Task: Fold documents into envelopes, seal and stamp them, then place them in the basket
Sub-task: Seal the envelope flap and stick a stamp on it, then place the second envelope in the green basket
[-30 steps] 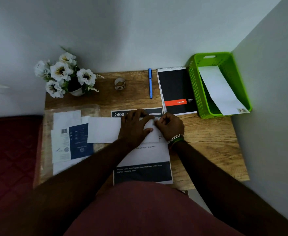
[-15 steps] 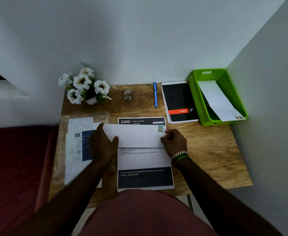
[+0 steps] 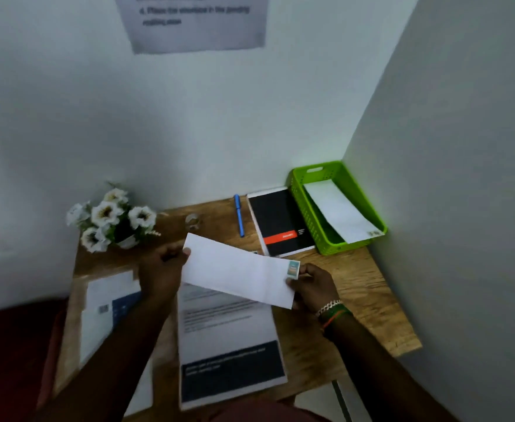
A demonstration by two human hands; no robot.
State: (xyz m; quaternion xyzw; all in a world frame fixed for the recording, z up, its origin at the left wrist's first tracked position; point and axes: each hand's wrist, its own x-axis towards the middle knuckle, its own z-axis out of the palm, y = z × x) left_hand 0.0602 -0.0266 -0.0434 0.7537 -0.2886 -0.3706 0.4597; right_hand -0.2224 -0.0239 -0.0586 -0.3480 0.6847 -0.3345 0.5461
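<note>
A long white envelope with a small stamp at its right end is lifted off the desk, tilted down to the right. My left hand grips its left end and my right hand pinches its right end just below the stamp. Under it lies a printed document with a dark band at its near end. The green basket stands at the back right corner against the wall, with one white envelope leaning inside it.
A black notebook and a blue pen lie left of the basket. White flowers in a pot stand at the back left, a small tape roll beside them. More papers in a plastic sleeve lie at the left.
Both hands were pressing the envelope flat on the document; now they have lifted it off the desk and hold it by its ends. The camera has tilted upward.
</note>
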